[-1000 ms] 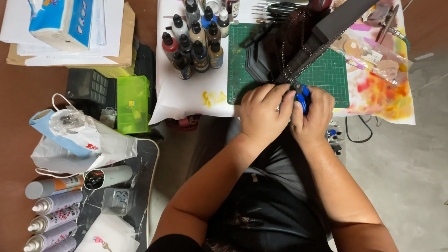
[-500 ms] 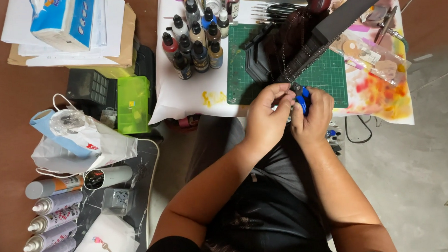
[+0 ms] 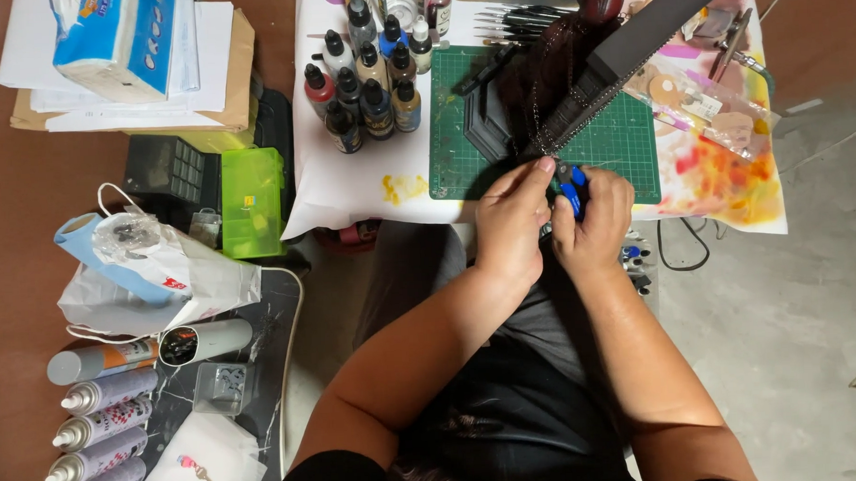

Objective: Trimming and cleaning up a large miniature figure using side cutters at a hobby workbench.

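The right hand [image 3: 593, 220] is clenched around a small blue-handled tool [image 3: 572, 186], probably pliers, held at the front edge of the desk [image 3: 369, 190], just over the lower border of the green cutting mat [image 3: 462, 125]. The left hand [image 3: 513, 219] is pressed against it, its fingers [image 3: 537, 170] pinched on something very small at the tip of the tool; what this piece is, I cannot tell. A thin chain [image 3: 561, 103] runs from the dark figure on its hexagonal base [image 3: 527, 95] down toward the two hands, so the small piece may belong to it.

The work seems to be in the middle: the figure stands already on the mat with a long black box [image 3: 653, 38] leaning on it, and the chain hangs there, but the hands are busy with the detail and nothing is put down. How much remains is not visible.

Behind the mat stand many small paint bottles [image 3: 366, 81]. At the left are a green plastic box [image 3: 251, 201], a white plastic bag [image 3: 154, 274] and a row of spray cans [image 3: 98, 432].
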